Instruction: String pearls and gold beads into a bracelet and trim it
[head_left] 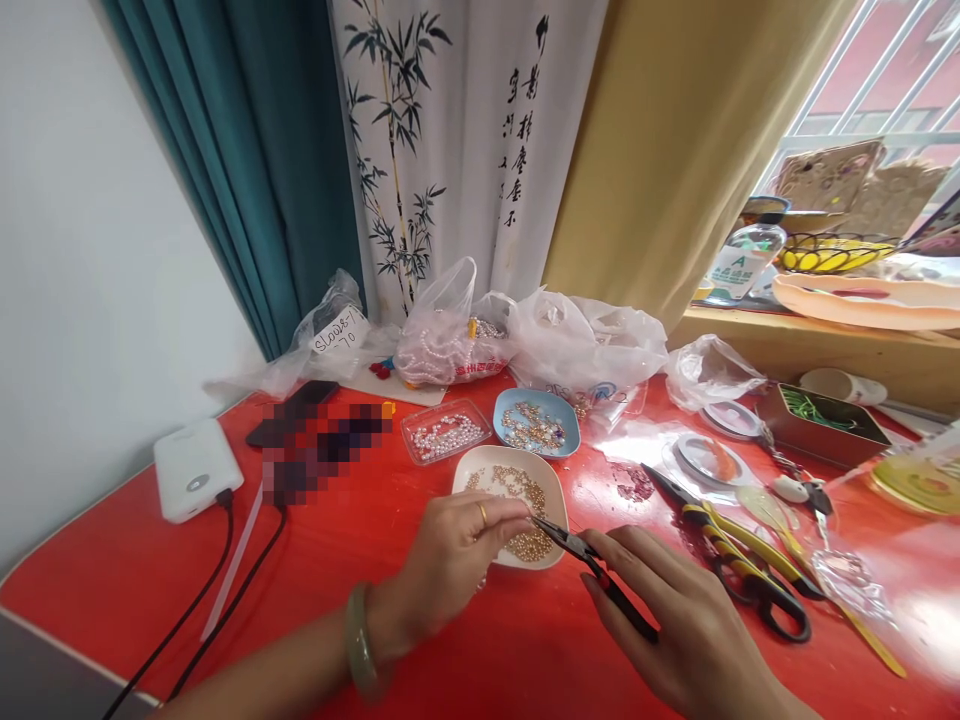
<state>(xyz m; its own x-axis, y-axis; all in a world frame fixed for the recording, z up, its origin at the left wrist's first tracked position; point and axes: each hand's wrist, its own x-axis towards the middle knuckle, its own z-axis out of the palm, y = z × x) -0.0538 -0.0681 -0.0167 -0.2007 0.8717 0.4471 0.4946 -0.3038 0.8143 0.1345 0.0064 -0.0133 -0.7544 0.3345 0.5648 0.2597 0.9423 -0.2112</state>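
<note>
My left hand point(450, 550), with a ring and a green bangle point(360, 640), is closed in a pinch over the front of a cream dish point(466, 468) of gold beads. What its fingertips hold is too small to make out. My right hand point(660, 610) grips black-handled pliers point(574, 543), whose tips touch the left fingertips. Behind the cream dish stand a blue dish point(574, 440) with gold and clear beads and a clear box point(446, 432) of pearly beads.
Yellow-black pliers point(739, 550), scissors point(784, 610) and ribbon spools point(709, 460) lie at the right. A white power bank point(196, 465) with cables is at the left. Plastic bags point(585, 345) line the back; a tin point(825, 430) stands back right.
</note>
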